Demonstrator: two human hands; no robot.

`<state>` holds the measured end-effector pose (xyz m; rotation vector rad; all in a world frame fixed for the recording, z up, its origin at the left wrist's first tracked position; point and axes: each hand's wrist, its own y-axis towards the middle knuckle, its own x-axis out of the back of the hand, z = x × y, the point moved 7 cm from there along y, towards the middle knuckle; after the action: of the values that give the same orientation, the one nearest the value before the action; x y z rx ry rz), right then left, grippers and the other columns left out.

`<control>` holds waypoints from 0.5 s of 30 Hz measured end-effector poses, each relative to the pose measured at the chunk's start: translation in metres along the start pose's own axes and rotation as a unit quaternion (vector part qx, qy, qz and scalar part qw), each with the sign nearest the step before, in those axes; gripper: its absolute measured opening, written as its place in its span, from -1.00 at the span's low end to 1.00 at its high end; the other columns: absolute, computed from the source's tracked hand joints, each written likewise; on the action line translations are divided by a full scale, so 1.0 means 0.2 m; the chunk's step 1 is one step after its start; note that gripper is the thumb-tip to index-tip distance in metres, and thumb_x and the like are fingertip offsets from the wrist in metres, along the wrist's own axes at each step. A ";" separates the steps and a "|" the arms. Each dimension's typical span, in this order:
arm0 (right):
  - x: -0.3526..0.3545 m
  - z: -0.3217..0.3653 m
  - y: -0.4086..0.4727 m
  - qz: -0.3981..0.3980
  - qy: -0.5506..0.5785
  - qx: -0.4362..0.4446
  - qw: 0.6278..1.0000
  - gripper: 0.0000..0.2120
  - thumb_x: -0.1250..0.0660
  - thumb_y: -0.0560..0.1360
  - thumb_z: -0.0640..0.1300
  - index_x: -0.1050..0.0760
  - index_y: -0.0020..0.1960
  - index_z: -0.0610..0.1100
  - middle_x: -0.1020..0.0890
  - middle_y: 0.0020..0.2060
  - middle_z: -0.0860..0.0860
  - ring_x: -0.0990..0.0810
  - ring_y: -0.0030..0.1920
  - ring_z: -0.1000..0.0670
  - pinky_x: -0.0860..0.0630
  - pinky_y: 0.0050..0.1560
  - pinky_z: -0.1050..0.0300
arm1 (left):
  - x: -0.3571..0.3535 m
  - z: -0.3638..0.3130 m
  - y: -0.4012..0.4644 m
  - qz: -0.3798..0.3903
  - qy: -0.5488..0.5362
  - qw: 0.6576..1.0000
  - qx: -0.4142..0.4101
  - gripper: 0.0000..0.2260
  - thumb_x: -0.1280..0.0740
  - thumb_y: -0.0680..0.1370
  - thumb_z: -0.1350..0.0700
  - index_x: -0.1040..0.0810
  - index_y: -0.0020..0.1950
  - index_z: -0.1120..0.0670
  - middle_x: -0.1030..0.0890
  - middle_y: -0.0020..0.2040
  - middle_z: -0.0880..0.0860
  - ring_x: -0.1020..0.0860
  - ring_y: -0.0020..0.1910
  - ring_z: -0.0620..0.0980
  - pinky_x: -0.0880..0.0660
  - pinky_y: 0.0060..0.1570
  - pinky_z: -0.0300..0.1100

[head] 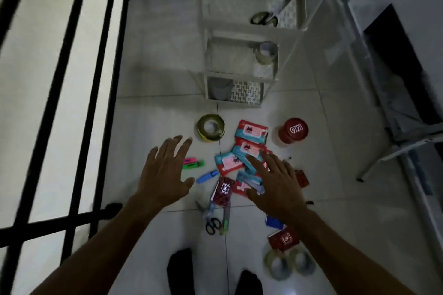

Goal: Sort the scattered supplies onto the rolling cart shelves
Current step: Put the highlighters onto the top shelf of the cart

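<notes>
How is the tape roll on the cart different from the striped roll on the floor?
The tape roll on the cart is pale and clear-looking; the striped roll on the floor is yellow and black. The first sits on the cart's middle shelf, the second on the tiles, in front of the cart. Both lie flat, cores upward.

Both bare forearms reach forward and down from the bottom corners of the view, and they come closer to each other toward the hands. The left hand (165, 175) is flat with the palm down, the fingers are spread and straight, the thumb points to the inside. The right hand (275, 184) has the same pose, palm down, fingers spread wide and a little bent. Both hands are empty and well apart, and nothing is gripped
</notes>
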<state>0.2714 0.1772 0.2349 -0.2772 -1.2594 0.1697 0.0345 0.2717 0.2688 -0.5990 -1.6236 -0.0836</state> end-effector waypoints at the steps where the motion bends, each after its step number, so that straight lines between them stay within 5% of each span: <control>1: -0.09 -0.03 0.03 0.004 0.002 0.000 1.000 -0.20 -0.23 0.43 0.35 0.08 0.53 0.21 -0.10 0.56 -0.01 -0.04 0.55 -0.10 0.04 0.51 -0.17 | -0.11 0.03 0.03 0.010 0.001 1.000 0.006 -0.10 -0.37 0.42 -0.26 0.06 0.58 -0.04 -0.05 0.58 0.06 -0.06 0.54 0.07 -0.09 0.49 0.08; 15: -1.41 -0.60 0.53 0.017 -0.029 -0.019 0.999 -0.17 -0.19 0.45 0.38 0.10 0.57 0.16 -0.08 0.57 -0.01 -0.04 0.55 -0.08 0.00 0.51 -0.17 | -1.57 0.50 0.64 0.068 0.035 0.997 -0.003 -0.29 -0.34 0.51 -0.03 -0.06 0.57 -0.05 -0.17 0.55 0.10 -0.25 0.47 0.11 -0.25 0.37 0.02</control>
<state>0.3029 0.1864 -0.0878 -0.3285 -1.3172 0.1856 0.0046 0.3175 -0.0802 -0.7024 -1.5119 -0.0099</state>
